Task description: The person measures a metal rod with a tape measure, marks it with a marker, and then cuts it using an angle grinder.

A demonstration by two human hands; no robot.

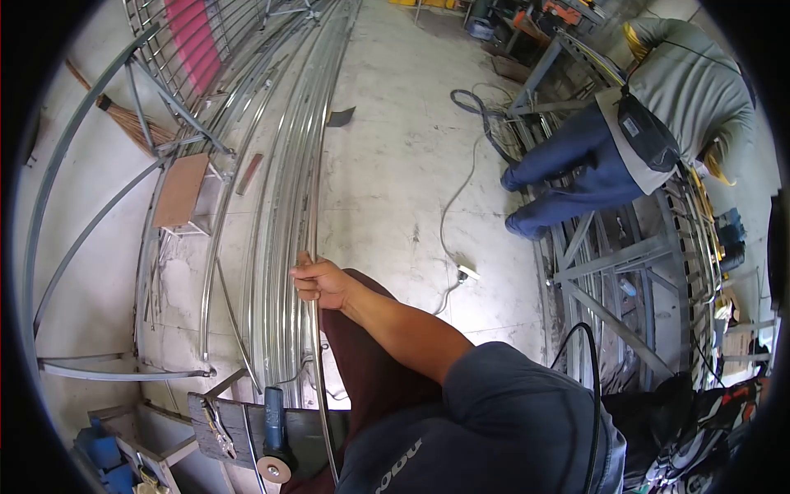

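Observation:
My right hand (321,284) reaches across from the right, its fingers wrapped round a long thin metal tube (321,387). The tube runs from the bottom of the head view up past the hand, alongside a bundle of shiny metal tubes (276,272) on the floor. My left hand is out of view. Below my right hand, a blue angle grinder (275,416) with a tan disc rests on a dark board. Locking pliers (220,432) lie on the same board, left of the grinder.
At the right, a co-worker (609,140) bends over a metal frame (617,267). A power cable (448,214) crosses the floor to a white socket block (467,272). Curved metal bars (62,181), a small brown-topped stool (181,191) and a broom (132,123) stand left.

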